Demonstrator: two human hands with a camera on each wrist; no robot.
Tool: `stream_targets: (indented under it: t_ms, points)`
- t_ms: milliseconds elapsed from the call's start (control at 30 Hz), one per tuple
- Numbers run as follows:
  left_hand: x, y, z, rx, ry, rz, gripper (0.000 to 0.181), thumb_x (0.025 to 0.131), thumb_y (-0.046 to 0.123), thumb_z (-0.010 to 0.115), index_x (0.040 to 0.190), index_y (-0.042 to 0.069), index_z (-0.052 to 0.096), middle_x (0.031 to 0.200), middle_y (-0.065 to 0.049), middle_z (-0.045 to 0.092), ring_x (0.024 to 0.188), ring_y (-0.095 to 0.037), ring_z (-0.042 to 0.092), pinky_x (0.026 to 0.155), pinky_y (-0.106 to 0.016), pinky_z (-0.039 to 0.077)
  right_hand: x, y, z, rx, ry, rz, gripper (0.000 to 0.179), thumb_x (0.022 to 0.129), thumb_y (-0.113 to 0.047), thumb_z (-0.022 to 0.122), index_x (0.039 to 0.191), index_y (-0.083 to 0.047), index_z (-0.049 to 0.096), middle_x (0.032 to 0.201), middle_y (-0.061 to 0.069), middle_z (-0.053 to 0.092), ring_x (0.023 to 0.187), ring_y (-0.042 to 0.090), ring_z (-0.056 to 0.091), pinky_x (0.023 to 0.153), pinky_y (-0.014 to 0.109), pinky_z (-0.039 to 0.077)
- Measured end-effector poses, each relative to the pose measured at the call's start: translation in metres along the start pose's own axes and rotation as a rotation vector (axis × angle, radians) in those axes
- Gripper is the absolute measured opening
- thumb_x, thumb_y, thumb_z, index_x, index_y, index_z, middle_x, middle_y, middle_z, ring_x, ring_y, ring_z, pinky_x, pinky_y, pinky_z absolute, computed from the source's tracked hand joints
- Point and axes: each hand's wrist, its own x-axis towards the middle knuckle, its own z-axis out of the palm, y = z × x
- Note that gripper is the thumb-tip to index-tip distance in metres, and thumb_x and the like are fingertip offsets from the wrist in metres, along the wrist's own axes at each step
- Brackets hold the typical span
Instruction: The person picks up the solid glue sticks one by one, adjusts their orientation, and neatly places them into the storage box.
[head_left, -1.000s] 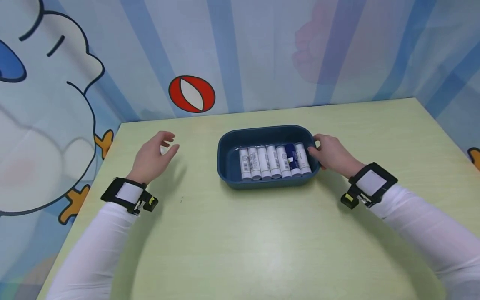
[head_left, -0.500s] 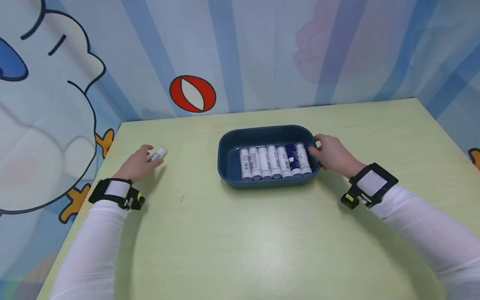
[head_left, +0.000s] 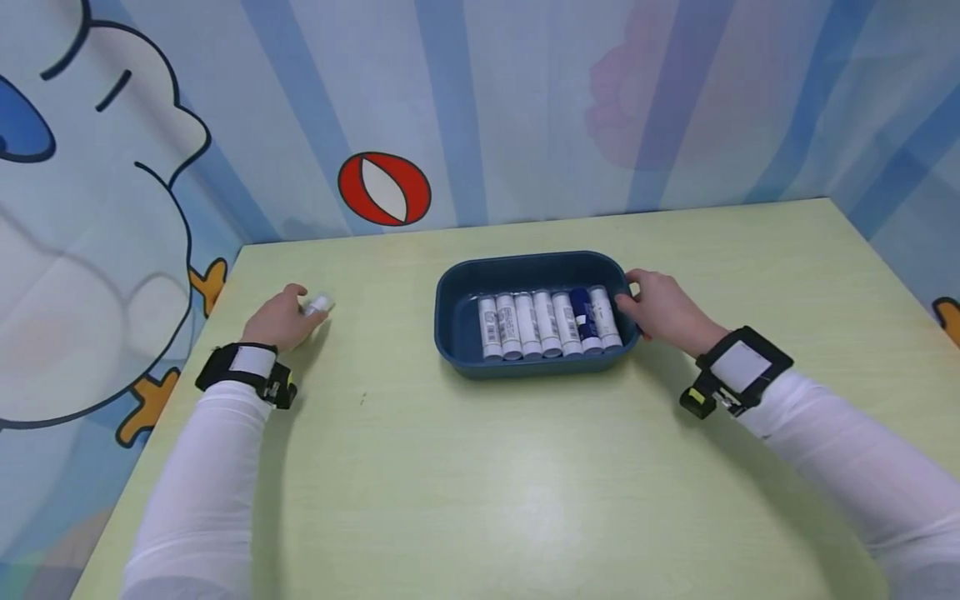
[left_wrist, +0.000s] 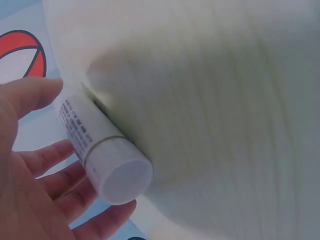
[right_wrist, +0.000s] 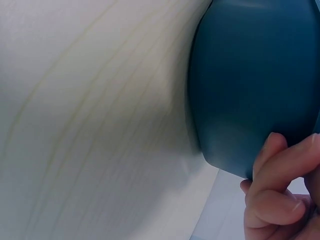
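At the left of the table, a white glue stick with dark print lies on its side, its end towards the left wrist camera. My left hand is around it: in the left wrist view the thumb is near its far end and the loosely bent fingers reach along its other side. A dark blue plastic tray stands at mid-table. My right hand grips the tray's right end, thumb over the rim, fingers against the outer wall.
Several white glue sticks and a dark blue one lie side by side in the tray, towards its right. The pale table ends at a printed backdrop behind and at the left.
My left hand has come down and left to the glue stick, then shifted slightly right and closer round it. The right hand and tray have stayed in place.
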Motion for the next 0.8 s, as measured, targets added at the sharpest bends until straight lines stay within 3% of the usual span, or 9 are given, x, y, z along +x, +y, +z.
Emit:
stream_targets:
  t_ms: [233, 467, 667, 800]
  points:
    - [0.001, 0.005, 0.003, 0.07, 0.038, 0.015, 0.047, 0.096, 0.027, 0.055, 0.123, -0.011, 0.051, 0.105, -0.027, 0.062, 0.082, -0.034, 0.057, 0.072, -0.046, 0.046, 0.0, 0.0, 0.0, 0.0, -0.001, -0.001, 0.044, 0.1, -0.012, 0.046, 0.135, 0.014, 0.037, 0.058, 0.007, 0.053, 0.041, 0.02, 0.05, 0.043, 0.028, 0.034]
    - [0.002, 0.004, 0.003, 0.105, 0.041, 0.017, 0.038, 0.095, 0.025, 0.057, 0.114, -0.008, 0.058, 0.095, -0.022, 0.065, 0.077, -0.033, 0.059, 0.069, -0.045, 0.046, 0.001, 0.001, 0.001, -0.004, 0.007, 0.001, 0.044, 0.1, -0.011, 0.046, 0.134, 0.014, 0.037, 0.057, 0.006, 0.052, 0.042, 0.021, 0.051, 0.043, 0.028, 0.034]
    - [-0.001, 0.006, 0.001, 0.038, 0.016, 0.011, 0.041, 0.095, 0.028, 0.056, 0.116, -0.008, 0.056, 0.103, -0.025, 0.062, 0.081, -0.033, 0.059, 0.069, -0.043, 0.047, 0.001, 0.001, 0.002, -0.002, 0.008, 0.003, 0.044, 0.1, -0.012, 0.046, 0.135, 0.014, 0.037, 0.057, 0.006, 0.052, 0.042, 0.023, 0.052, 0.043, 0.029, 0.034]
    - [-0.003, 0.014, -0.002, -0.068, -0.007, 0.016, 0.044, 0.097, 0.03, 0.054, 0.12, -0.008, 0.052, 0.109, -0.026, 0.058, 0.088, -0.034, 0.057, 0.073, -0.042, 0.048, 0.001, 0.001, 0.001, -0.003, 0.007, 0.008, 0.045, 0.1, -0.011, 0.046, 0.136, 0.014, 0.036, 0.057, 0.006, 0.052, 0.042, 0.022, 0.052, 0.043, 0.029, 0.035]
